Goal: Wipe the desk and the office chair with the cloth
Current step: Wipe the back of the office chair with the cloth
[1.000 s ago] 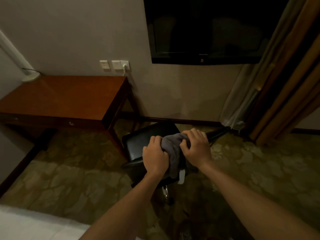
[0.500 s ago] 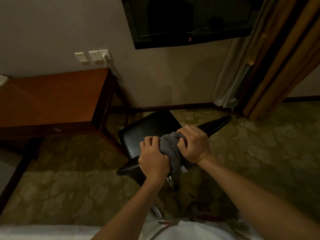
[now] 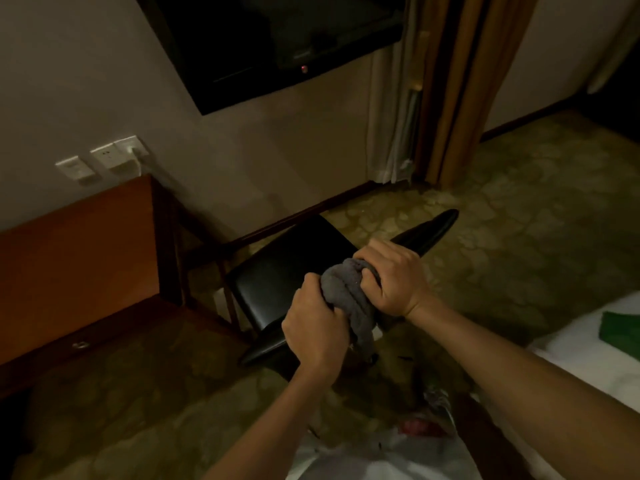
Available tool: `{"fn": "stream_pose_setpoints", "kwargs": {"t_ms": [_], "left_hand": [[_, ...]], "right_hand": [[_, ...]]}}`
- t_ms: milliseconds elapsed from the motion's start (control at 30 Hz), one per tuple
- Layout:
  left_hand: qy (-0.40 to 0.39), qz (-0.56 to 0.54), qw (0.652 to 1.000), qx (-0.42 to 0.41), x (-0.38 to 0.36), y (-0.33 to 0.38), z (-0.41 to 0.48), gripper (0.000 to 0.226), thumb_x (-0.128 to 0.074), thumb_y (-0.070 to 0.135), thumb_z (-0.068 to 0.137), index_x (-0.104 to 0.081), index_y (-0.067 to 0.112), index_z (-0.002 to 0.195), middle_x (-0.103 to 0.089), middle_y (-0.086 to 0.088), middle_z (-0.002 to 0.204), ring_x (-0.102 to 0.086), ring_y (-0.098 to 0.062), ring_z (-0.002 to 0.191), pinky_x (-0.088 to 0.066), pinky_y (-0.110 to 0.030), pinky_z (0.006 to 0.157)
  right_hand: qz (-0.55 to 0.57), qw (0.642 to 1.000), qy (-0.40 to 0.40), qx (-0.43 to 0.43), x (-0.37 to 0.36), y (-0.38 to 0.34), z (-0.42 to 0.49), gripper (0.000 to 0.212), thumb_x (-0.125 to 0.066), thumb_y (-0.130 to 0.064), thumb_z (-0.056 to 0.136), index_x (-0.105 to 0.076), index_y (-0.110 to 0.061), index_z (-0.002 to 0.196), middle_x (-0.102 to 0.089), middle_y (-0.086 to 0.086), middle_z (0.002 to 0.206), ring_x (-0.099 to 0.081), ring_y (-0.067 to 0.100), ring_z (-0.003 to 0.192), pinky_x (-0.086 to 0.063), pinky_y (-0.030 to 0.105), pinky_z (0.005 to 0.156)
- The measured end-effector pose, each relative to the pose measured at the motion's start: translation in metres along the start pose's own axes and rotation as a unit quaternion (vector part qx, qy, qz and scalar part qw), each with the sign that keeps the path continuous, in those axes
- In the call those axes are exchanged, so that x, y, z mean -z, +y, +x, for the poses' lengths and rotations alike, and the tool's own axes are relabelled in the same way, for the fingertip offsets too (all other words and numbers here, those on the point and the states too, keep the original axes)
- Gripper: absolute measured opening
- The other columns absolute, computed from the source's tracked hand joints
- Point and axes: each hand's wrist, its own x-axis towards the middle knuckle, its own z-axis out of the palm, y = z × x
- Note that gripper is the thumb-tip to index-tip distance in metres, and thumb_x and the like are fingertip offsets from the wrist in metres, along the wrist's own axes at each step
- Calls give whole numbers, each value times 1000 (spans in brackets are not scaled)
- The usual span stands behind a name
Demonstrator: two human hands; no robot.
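A grey cloth is bunched into a thick roll above the backrest of the black office chair. My left hand grips its near end and my right hand grips its far end, both fists tight around it. The chair's glossy seat faces the wall, its dark backrest top running from lower left to upper right under my hands. The reddish-brown wooden desk stands at the left against the wall, its top bare in the part I see.
A dark television hangs on the wall above the chair. Wall sockets sit over the desk. Brown and white curtains hang at the right. A white bed with a green item lies at the right edge. Patterned carpet covers the floor.
The view has swung right and tilted, so desk and chair slid left and the bed came into sight. Both hands have kept their grip on the bunched cloth over the chair back.
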Motion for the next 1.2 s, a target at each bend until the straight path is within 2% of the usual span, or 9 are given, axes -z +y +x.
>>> {"fn": "stream_pose_setpoints", "kwargs": {"t_ms": [167,333,433,500,633,833,1000,1100,1200], "left_hand": [[2,32,999,-41,14,-33,1,13,-52,28,88,-40,30,84,-52,12,72,-46,-7,61,-32,-26,54],[25,48,995,-83,28,-54,-3,15,-52,24,88,-39,29,82,-49,12,67,-44,-5,57,-25,-17,50],[56,59,989,-124,30,-75,-5,12,-51,24,89,-41,25,83,-49,11,66,-41,-6,53,-23,-22,49],[77,63,983,-153,32,-83,-3,12,-50,25,89,-40,23,82,-50,9,66,-48,-16,57,-29,-32,52],[113,53,970,-209,34,-106,3,6,-48,24,87,-43,21,86,-55,0,75,-50,-28,67,-36,-37,63],[157,20,946,-282,39,-129,2,3,-47,20,91,-44,20,92,-51,-1,84,-49,-26,76,-32,-36,68],[153,40,946,-282,48,-141,1,6,-47,18,91,-42,21,93,-60,-7,87,-61,-38,87,-32,-37,66],[182,62,935,-297,50,-145,8,9,-47,19,91,-39,21,93,-66,-14,93,-61,-41,87,-32,-37,65],[215,64,917,-332,45,-154,8,9,-49,18,92,-42,19,97,-66,-10,89,-61,-37,82,-30,-35,66]], "right_hand": [[-14,999,38,-12,-18,-33,-17,30,-42,-33,89,-65,-13,90,-54,2,81,-53,21,70,-41,33,56],[-25,998,48,-24,-30,-53,-31,32,-42,-37,89,-64,-15,94,-53,0,87,-53,20,67,-41,31,53],[-45,996,71,-11,-44,-62,-40,31,-42,-38,91,-63,-17,97,-52,0,90,-52,18,68,-38,29,52],[-59,994,95,-12,-52,-67,-43,28,-42,-39,91,-61,-19,97,-51,0,90,-51,17,68,-32,27,55],[-82,986,142,-10,-71,-81,-51,33,-37,-42,93,-59,-17,100,-47,1,92,-43,15,67,-29,27,59],[-116,974,195,15,-89,-95,-53,37,-35,-41,96,-56,-12,104,-51,11,100,-53,27,80,-33,31,66],[-132,978,159,-28,-92,-114,-58,29,-38,-38,101,-52,-13,107,-48,12,106,-54,31,86,-47,40,72],[-138,978,154,-20,-94,-115,-54,28,-36,-38,102,-50,-14,108,-47,10,108,-54,30,88,-43,37,71],[-131,972,196,3,-104,-113,-61,30,-35,-37,101,-52,-15,111,-48,7,106,-53,24,87,-40,33,70]]}}
